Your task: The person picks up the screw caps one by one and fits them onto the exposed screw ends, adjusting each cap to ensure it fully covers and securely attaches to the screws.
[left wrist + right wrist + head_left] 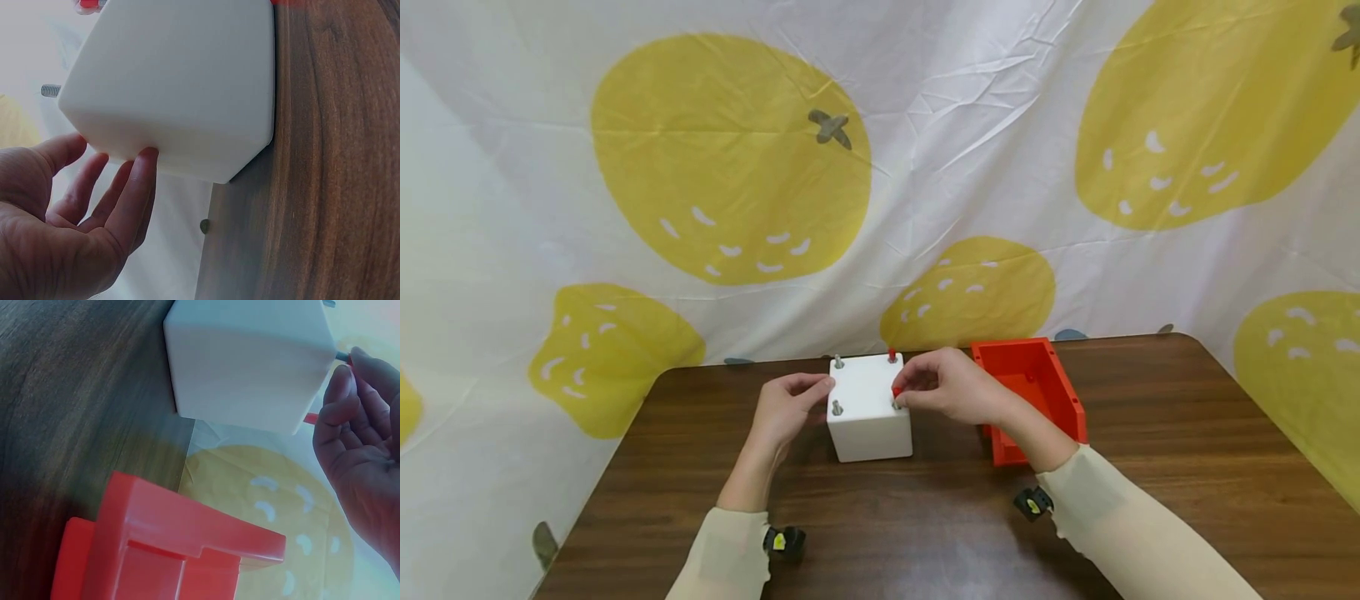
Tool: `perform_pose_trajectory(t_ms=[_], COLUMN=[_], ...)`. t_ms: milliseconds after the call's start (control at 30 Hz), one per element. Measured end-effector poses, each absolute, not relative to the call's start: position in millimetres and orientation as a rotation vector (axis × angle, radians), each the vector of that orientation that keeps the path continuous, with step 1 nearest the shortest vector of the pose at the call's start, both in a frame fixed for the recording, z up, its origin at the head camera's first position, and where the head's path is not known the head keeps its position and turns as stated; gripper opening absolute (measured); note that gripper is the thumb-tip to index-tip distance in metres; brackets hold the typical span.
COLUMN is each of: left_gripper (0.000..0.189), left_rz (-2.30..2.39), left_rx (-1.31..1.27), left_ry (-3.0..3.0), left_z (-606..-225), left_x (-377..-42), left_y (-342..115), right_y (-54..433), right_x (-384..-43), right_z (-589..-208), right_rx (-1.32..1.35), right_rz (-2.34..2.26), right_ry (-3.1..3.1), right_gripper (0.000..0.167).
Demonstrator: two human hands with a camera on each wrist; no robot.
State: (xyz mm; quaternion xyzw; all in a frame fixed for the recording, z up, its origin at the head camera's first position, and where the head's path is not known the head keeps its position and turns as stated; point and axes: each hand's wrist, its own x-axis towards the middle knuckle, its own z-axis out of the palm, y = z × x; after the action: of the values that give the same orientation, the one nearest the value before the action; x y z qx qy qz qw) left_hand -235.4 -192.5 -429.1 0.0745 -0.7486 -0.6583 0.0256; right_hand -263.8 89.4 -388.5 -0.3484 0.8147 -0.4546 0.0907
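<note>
A white block (pixel 870 387) stands on the table with a metal threaded post at each top corner. My left hand (pixel 786 408) rests its fingertips (pixel 145 156) against the block's left side, with the thumb at its top edge. My right hand (pixel 951 387) pinches a small red cap (pixel 897 391) between thumb and forefinger at the near right post (pixel 341 356). Another red cap (pixel 892 354) sits on the far right post. Bare threads show on the near left post (pixel 837 407) and the far left post (pixel 838 362).
Right of the block stands an open red bin (pixel 1067 392), with a small red piece (pixel 1030 377) visible inside; my right forearm passes over its near side. The wooden table (pixel 925 525) ends at a patterned curtain (pixel 730 167) behind the block.
</note>
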Motion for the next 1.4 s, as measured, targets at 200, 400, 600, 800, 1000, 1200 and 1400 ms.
perform_pose_trajectory(t_ms=[200,400,600,800,1000,1200,1400], left_gripper=[0.026,0.026,0.026,0.028,0.027,0.027,0.028], left_rz=[-2.043,-2.041,-2.034,-2.011,-2.017,-2.012,-2.004], left_rx=[0.242,0.235,0.240,0.239,0.240,0.242,0.248], left_ry=[-2.318,-2.320,-2.330,-2.350,-2.343,-2.343,-2.354], left_z=[-429.6,-429.7,-430.4,-429.9,-429.8,-429.1,-428.5], left_x=[-236.3,-236.5,-236.8,-236.1,-236.2,-235.7,-235.8], left_y=[-192.1,-191.8,-192.2,-193.2,-193.1,-193.2,-193.4], right_y=[89.4,89.0,88.8,88.0,86.7,85.9,85.9], right_x=[-264.3,-263.9,-261.9,-261.3,-262.0,-261.4,-260.1], right_z=[-391.5,-395.5,-395.2,-394.5,-396.9,-396.5,-395.1], right_rx=[-1.052,-1.061,-1.055,-1.059,-1.077,-1.075,-1.063], right_rz=[-1.336,-1.329,-1.313,-1.311,-1.307,-1.296,-1.297], right_ry=[2.444,2.465,2.485,2.478,2.491,2.509,2.504], right_gripper=[0.011,0.011,0.011,0.010,0.009,0.010,0.010])
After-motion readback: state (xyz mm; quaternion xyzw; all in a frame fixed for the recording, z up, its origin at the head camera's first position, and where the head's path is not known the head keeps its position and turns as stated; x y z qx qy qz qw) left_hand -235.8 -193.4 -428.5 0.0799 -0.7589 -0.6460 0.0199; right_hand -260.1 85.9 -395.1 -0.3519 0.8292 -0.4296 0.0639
